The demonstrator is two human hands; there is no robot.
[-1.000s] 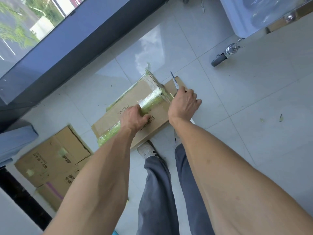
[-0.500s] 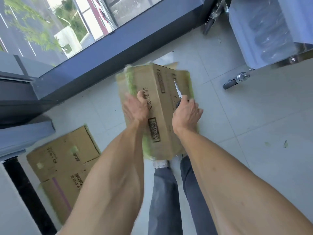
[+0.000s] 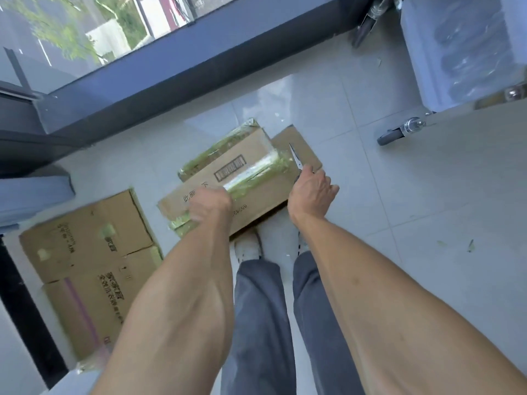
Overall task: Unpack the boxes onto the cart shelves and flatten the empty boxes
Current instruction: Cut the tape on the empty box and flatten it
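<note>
A cardboard box [image 3: 256, 195] sealed with green-tinted clear tape lies on the tiled floor just ahead of my feet, on top of another piece of cardboard [image 3: 302, 146]. My left hand [image 3: 209, 203] rests on the box's top near the tape seam; it is blurred and its fingers are hard to read. At the box's right end, my right hand [image 3: 312, 195] grips a cutting tool [image 3: 295, 158], whose pointed metal blade sticks up and away from me.
Flattened cardboard boxes [image 3: 85, 266] lie on the floor at the left. The cart [image 3: 462, 52], wrapped in plastic, stands at the upper right on a caster wheel [image 3: 399, 132]. A dark window frame [image 3: 171, 81] runs behind the box. Small scraps dot the tiles at the right.
The box was lifted and turned over, and now lies flat on the floor again with a different face up. Both hands stayed on it; the right kept hold of the cutting tool.
</note>
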